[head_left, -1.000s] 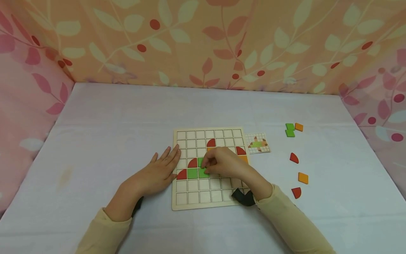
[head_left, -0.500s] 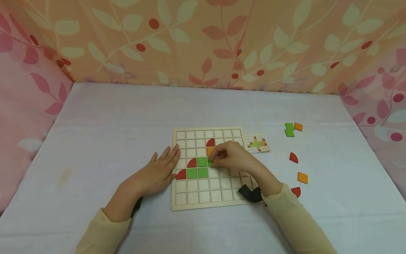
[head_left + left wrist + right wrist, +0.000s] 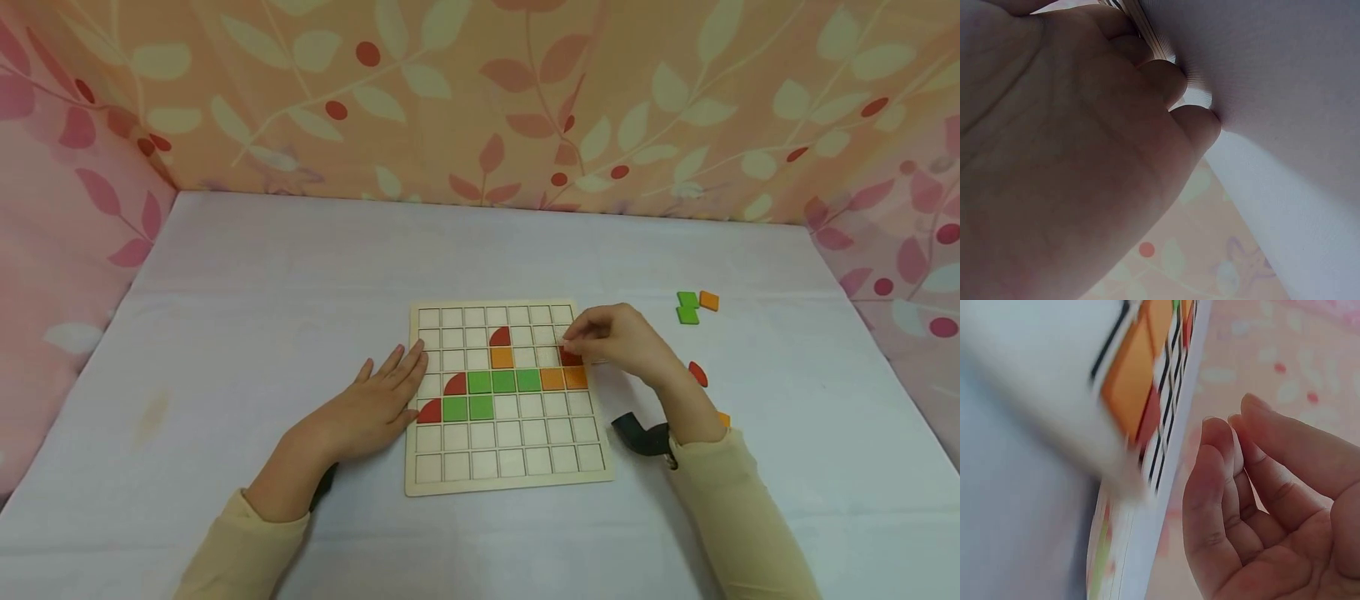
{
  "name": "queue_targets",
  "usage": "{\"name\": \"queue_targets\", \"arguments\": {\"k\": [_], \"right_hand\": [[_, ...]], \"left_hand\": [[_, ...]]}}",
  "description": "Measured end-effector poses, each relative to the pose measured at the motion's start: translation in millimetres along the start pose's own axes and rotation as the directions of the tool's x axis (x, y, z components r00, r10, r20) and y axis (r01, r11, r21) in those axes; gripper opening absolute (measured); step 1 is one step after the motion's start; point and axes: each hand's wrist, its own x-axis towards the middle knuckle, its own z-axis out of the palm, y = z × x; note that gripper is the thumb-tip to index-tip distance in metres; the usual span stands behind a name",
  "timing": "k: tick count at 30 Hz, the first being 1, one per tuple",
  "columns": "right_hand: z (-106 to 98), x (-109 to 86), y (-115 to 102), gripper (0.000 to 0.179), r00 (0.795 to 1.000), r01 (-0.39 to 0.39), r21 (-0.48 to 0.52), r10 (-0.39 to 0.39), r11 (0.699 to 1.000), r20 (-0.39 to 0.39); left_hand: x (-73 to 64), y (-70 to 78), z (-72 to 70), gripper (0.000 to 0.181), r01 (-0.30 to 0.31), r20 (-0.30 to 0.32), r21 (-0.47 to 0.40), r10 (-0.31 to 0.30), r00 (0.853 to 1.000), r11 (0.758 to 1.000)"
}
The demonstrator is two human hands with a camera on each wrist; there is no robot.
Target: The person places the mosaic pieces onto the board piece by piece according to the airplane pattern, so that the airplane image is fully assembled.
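Observation:
My left hand [image 3: 375, 412] lies with fingers spread, its fingertips on the left edge of the pale square grid board [image 3: 506, 477]. In the left wrist view, the same hand's fingers [image 3: 1194, 125] reach down along the board's side. My right hand [image 3: 618, 342] is above the board's right edge, its fingertips close over a red quarter-circle tile [image 3: 572, 357] and holding nothing. In the right wrist view, its fingers [image 3: 1207, 487] are loosely bent. A row of green tiles [image 3: 528, 380] runs into two orange tiles [image 3: 552, 379]. More red quarter-circles [image 3: 430, 412] sit at the left.
Green tiles [image 3: 687, 316] and an orange tile [image 3: 708, 301] lie on the white cloth at the right. A loose red piece [image 3: 698, 374] is partly behind my right wrist. The pattern card [image 3: 1100, 556] lies beside the board, hidden by my hand in the head view.
My right hand has let go of a green tile, which now sits in the middle row, and has moved right to the board's edge. My left hand has stayed put.

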Motion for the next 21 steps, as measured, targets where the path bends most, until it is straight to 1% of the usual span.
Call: {"name": "queue_targets", "arguments": {"k": [2,7,10,14,16,19,21], "right_hand": [[-9,-1.6,5,0.013,0.999,-0.023,0.001,0.023,1.000,-0.031],[-30,-5.7,19,0.019,0.995,-0.047,0.018,0.048,0.999,-0.082],[-43,-8.2,29,0.025,0.990,-0.091,0.003,0.091,0.996,-0.106],[-60,-10.7,45,0.031,0.976,-0.157,-0.020,0.152,0.987,-0.152],[-66,-11.6,52,0.031,0.970,-0.168,-0.030,0.160,0.985,-0.181],[-73,-12.6,62,0.030,0.964,-0.168,-0.059,0.151,0.984,-0.218],[-77,-13.1,68,0.030,0.962,-0.163,-0.060,0.145,0.985,-0.233]], "left_hand": [[-0.1,0.3,-0.2,0.065,0.000,0.000,0.000,0.000,1.000,1.000],[0.2,0.6,-0.5,0.065,0.001,-0.002,-0.002,-0.001,1.000,1.000],[0.5,0.6,-0.5,0.065,-0.001,-0.006,-0.004,0.001,1.000,1.000],[0.4,1.2,-1.1,0.064,-0.004,-0.007,-0.005,0.004,1.000,1.000],[0.4,1.9,-2.0,0.064,-0.006,-0.006,-0.008,0.006,1.000,1.000],[0.0,2.6,-2.8,0.064,-0.008,-0.005,-0.012,0.008,1.000,1.000],[0.3,2.7,-2.5,0.064,-0.004,-0.002,-0.011,0.004,1.000,1.000]]}}
